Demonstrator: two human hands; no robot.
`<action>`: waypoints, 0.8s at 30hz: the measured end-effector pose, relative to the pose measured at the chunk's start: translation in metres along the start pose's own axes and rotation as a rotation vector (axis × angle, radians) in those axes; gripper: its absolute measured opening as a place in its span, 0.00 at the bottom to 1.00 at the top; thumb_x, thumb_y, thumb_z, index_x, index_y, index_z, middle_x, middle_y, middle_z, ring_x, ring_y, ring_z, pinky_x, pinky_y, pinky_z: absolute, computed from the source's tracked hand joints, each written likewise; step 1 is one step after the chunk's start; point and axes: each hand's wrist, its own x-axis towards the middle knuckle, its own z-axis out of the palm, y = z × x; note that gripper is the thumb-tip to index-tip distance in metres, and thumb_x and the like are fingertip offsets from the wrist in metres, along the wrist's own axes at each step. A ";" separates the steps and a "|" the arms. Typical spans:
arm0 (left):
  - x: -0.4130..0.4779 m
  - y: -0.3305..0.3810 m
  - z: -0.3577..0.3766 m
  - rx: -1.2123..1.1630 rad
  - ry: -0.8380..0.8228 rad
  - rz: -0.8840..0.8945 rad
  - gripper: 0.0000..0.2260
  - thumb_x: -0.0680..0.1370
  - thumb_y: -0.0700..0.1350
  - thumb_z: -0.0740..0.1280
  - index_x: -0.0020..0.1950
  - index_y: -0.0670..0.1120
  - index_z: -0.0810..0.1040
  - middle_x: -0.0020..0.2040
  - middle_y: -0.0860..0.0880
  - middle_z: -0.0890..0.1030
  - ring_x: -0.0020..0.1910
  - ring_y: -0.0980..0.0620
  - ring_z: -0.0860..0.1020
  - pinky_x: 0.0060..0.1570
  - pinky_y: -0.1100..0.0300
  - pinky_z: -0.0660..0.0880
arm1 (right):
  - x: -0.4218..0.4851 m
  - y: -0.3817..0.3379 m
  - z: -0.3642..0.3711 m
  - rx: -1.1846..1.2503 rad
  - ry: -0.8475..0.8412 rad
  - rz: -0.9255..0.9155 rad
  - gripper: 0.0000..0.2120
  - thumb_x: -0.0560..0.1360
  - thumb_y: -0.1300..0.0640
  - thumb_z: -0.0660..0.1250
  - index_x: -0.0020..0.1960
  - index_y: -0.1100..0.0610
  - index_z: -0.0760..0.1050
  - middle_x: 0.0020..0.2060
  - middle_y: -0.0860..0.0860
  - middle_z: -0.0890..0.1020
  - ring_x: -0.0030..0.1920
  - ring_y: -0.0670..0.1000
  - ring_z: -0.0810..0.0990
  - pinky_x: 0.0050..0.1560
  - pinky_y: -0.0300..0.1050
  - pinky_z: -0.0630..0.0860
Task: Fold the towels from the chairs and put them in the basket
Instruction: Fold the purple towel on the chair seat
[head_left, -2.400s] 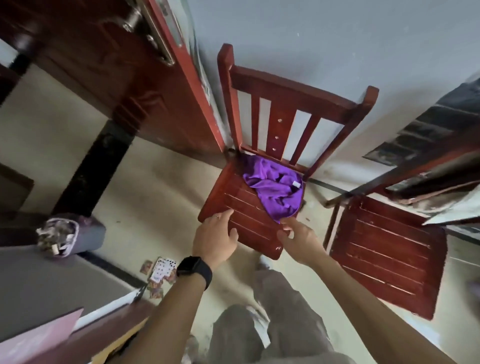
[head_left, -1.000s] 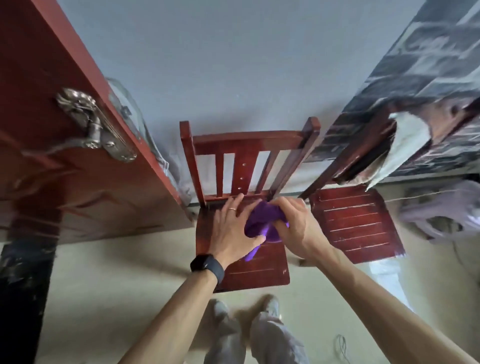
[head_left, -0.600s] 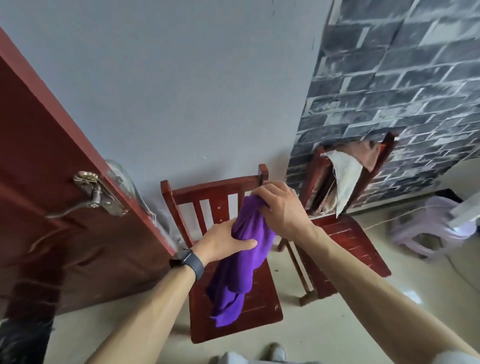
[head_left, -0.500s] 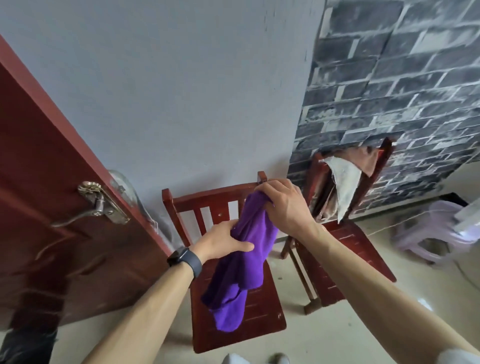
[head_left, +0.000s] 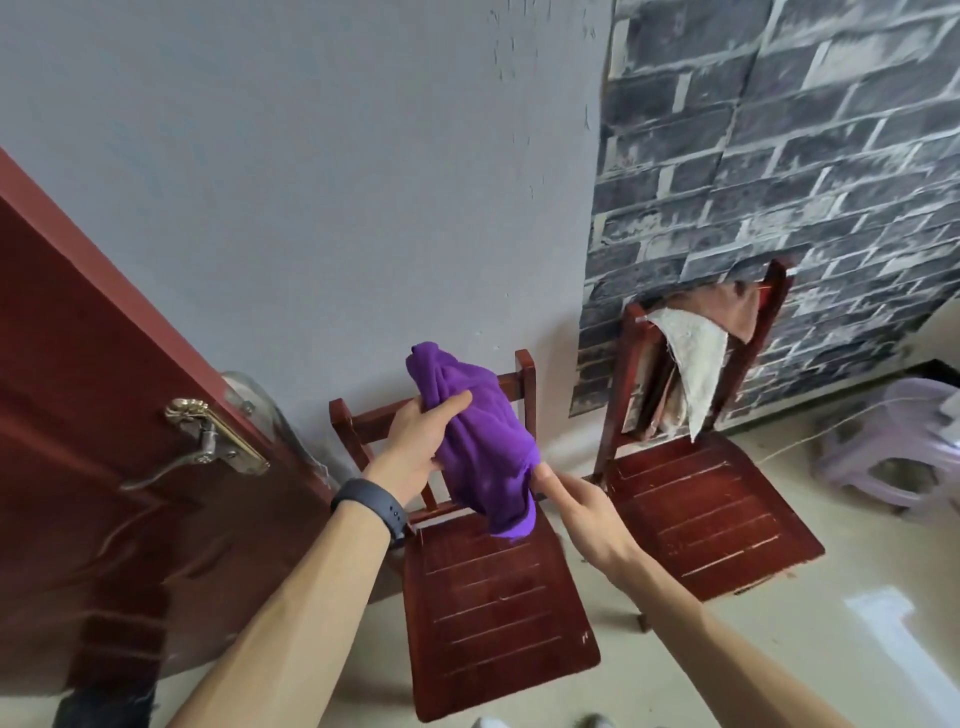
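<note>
A bunched purple towel hangs in the air above the seat of the near red wooden chair. My left hand grips its upper part, thumb across the cloth. My right hand pinches the towel's lower right edge with the fingertips. On the second red chair to the right, a whitish towel and a brown towel are draped over the backrest. No basket is in view.
A red door with a brass handle stands open at the left. A grey wall and brick-pattern wallpaper are behind the chairs. A pale purple plastic stool sits on the floor at far right.
The purple towel went from the chair seat up into both hands. My right hand has since slid from its top down to the lower edge, while the left hand moved higher.
</note>
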 end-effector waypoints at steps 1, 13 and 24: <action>0.001 0.000 0.000 -0.010 0.009 -0.015 0.35 0.61 0.56 0.80 0.66 0.49 0.76 0.59 0.44 0.82 0.56 0.39 0.81 0.53 0.36 0.79 | 0.000 -0.004 0.004 0.006 -0.004 -0.028 0.32 0.73 0.28 0.61 0.65 0.49 0.79 0.57 0.41 0.83 0.59 0.39 0.79 0.60 0.39 0.73; -0.006 -0.001 -0.010 0.367 -0.280 0.085 0.19 0.73 0.44 0.76 0.63 0.51 0.79 0.57 0.48 0.84 0.57 0.47 0.82 0.59 0.49 0.78 | 0.038 -0.049 -0.003 -0.163 0.376 -0.282 0.09 0.78 0.47 0.68 0.47 0.50 0.83 0.42 0.48 0.77 0.42 0.43 0.77 0.46 0.37 0.69; -0.006 -0.010 -0.083 0.256 0.090 0.076 0.13 0.77 0.54 0.71 0.53 0.46 0.84 0.50 0.44 0.86 0.53 0.42 0.83 0.49 0.50 0.77 | 0.070 -0.063 -0.064 -0.049 0.459 -0.056 0.21 0.81 0.44 0.61 0.46 0.62 0.78 0.35 0.51 0.77 0.39 0.52 0.76 0.42 0.46 0.71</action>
